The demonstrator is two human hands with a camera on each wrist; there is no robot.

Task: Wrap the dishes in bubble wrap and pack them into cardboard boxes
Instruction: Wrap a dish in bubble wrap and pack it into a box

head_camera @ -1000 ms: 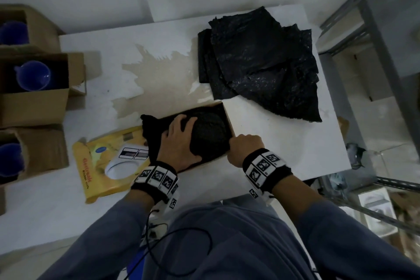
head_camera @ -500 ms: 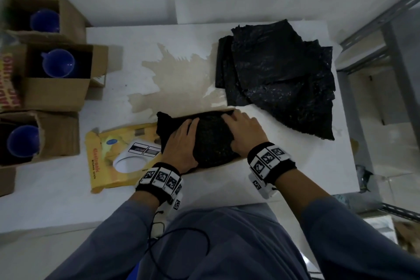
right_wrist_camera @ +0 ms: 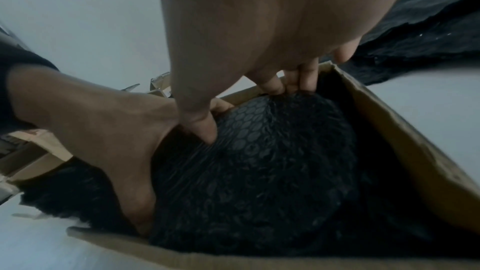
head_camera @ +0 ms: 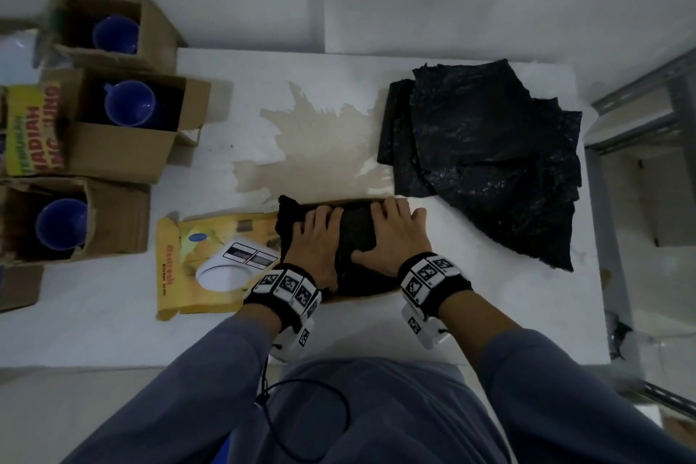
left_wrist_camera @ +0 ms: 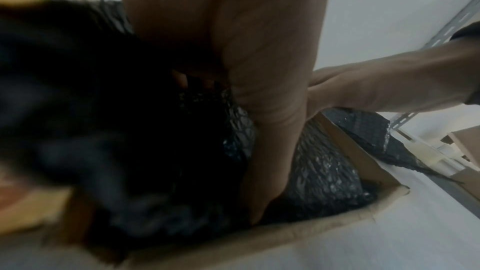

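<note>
A dish wrapped in black bubble wrap (head_camera: 356, 237) lies in a shallow cardboard box (head_camera: 361, 298) near the table's front edge. My left hand (head_camera: 316, 241) lies spread on the bundle's left side, where loose wrap bunches up. On the right side, my right hand (head_camera: 391, 230) presses down with its fingertips at the far box wall and its thumb splayed toward me. In the right wrist view the thumb (right_wrist_camera: 205, 130) dents the wrap (right_wrist_camera: 272, 161) inside the box wall (right_wrist_camera: 405, 143). The dish itself is hidden under the wrap.
The box's yellow printed lid (head_camera: 211, 256) lies open to the left. A pile of black bubble wrap sheets (head_camera: 482, 169) sits at the back right. Three open cartons with blue cups (head_camera: 130, 102) stand on the left. A metal shelf frame (head_camera: 640, 117) is on the right.
My right hand left the box's right corner and now lies flat on the wrapped bundle. The left hand stayed on the bundle. The view has tilted toward the wall.
</note>
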